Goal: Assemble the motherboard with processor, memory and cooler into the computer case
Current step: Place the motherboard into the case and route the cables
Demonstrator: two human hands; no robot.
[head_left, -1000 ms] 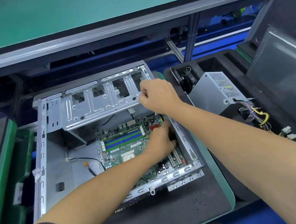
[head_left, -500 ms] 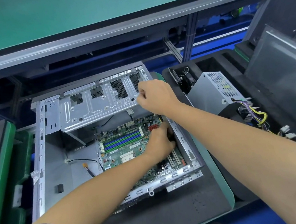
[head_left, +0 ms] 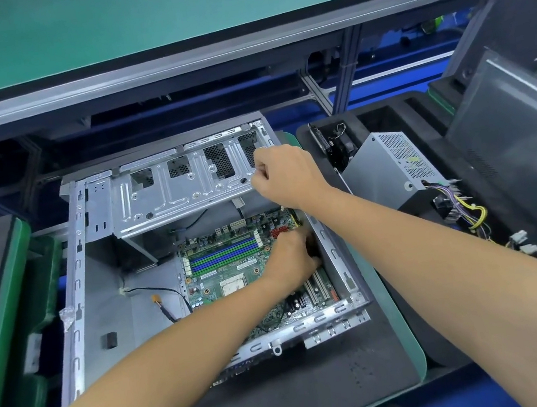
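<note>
Curled right hand (head_left: pixel 285 170) grips drive cage (head_left: pixel 186 188); left hand (head_left: pixel 293 258) apparently pinches motherboard (head_left: pixel 231 266) edge.

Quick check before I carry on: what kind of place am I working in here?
Most likely a PC assembly line workstation. An open computer case with its motherboard sits on a black mat, a power supply waits in a foam tray, under a green-topped shelf.

Case (head_left: pixel 77 290): bare grey steel, lying on its side, open face up, on a dark mat. Drive cage (head_left: pixel 183 187) spans its far end. Motherboard (head_left: pixel 224 264): green, flat on the case floor at the right, blue and green memory slots empty, square socket near centre, white slots at the near right corner.
</note>
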